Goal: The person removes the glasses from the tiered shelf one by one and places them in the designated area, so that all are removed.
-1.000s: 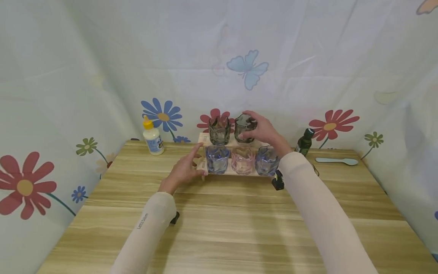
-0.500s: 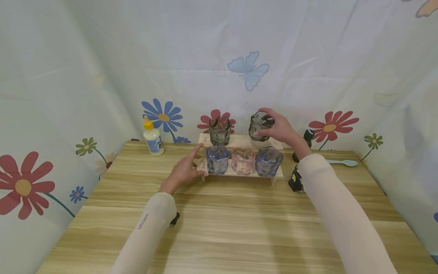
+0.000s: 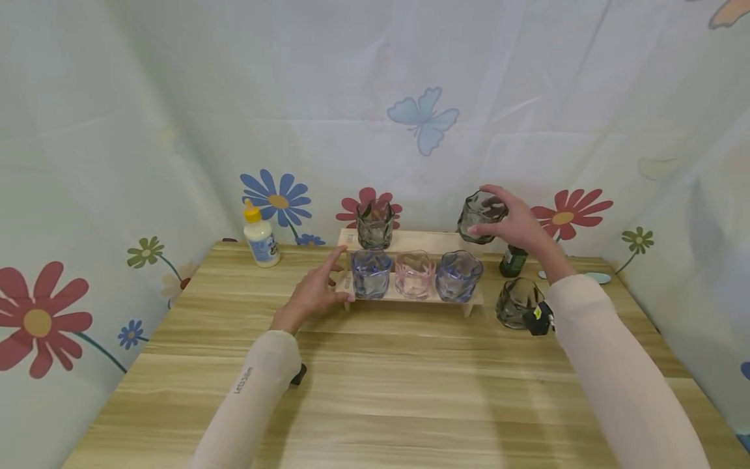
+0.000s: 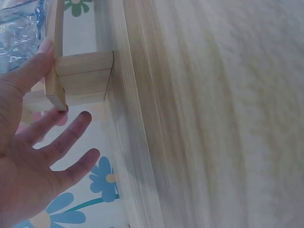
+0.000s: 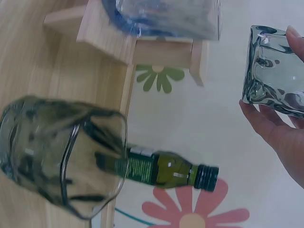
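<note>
In the head view my right hand [image 3: 515, 225] holds a smoky grey drinking glass [image 3: 477, 225] above the right end of a two-tier wooden rack [image 3: 430, 242], thumb on its near side and fingers on its far side. My left hand [image 3: 316, 290] is at the rack's left end, fingers fairly straight. In the left wrist view its thumb rests on the lower shelf's edge, with the other fingers [image 4: 76, 130] spread. Another grey glass [image 3: 375, 228] stands on the upper shelf. Blue [image 3: 372, 277], pink [image 3: 415, 277] and blue glasses [image 3: 459, 279] line the lower shelf.
A further grey glass [image 3: 515, 305] stands on the table [image 3: 398, 384] right of the rack, partly behind my wrist camera. Behind it are a dark green bottle [image 3: 513, 260] and a pale blue spoon [image 3: 597, 277]. A yellow-capped white bottle [image 3: 262, 241] stands at the back left.
My right hand has carried the grey glass up from the upper shelf and rightward to the rack's end. The grey glass on the table has come into view. My left hand has stayed put.
</note>
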`<state>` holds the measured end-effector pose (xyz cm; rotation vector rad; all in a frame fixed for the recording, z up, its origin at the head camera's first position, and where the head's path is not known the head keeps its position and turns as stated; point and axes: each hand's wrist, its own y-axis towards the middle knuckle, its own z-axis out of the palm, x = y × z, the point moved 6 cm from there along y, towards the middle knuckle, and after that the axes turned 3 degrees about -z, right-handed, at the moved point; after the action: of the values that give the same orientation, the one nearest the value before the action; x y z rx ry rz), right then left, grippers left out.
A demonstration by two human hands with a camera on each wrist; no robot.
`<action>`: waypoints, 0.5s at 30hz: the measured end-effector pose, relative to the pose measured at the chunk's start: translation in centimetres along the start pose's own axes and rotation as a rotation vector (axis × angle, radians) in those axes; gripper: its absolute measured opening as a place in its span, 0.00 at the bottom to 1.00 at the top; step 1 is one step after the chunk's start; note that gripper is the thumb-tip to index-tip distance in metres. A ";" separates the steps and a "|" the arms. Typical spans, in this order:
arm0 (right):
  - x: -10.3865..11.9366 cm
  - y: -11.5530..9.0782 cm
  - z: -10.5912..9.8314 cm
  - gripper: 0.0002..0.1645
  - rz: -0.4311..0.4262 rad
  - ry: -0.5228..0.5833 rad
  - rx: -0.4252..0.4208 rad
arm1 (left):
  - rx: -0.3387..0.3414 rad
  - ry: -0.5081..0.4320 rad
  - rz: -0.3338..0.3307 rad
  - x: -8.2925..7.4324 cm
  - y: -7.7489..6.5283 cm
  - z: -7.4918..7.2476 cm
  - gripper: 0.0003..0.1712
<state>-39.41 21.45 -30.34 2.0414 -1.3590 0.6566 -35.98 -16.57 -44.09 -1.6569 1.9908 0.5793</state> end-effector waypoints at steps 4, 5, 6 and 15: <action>-0.7 -0.9 -0.9 0.55 0.014 -0.001 -0.009 | 0.001 -0.001 0.000 -0.1 -0.1 0.0 0.63; -0.8 -1.1 -1.2 0.55 0.018 -0.002 -0.009 | 0.002 -0.001 -0.001 -0.1 -0.1 0.0 0.63; -1.0 -1.3 -1.4 0.55 0.021 -0.002 -0.008 | 0.002 -0.001 -0.002 -0.1 -0.1 0.0 0.63; -2.8 -3.8 -3.1 0.55 0.040 0.011 -0.015 | -0.002 0.005 -0.002 -0.2 -0.1 -0.1 0.63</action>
<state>-37.12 26.62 -30.84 2.0011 -1.3977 0.6721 -35.87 -16.48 -43.93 -1.6625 1.9924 0.5779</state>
